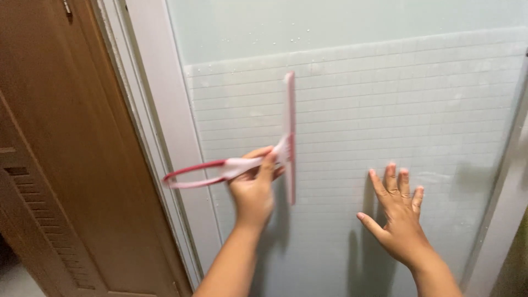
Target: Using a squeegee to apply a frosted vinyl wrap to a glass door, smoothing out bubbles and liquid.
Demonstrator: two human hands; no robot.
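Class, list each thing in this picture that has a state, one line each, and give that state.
squeegee: held, blade upright against the glass
left hand: closed on the squeegee handle
right hand: open, flat on the glass
glass panel: frosted, speckled with droplets
wooden door: beside the panel

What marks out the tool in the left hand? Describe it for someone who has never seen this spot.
Start at the frosted glass panel with its grid of small squares, right of the brown wooden door. The left hand holds a squeegee against it. It is the only pink and white thing: an upright blade and a looped handle.
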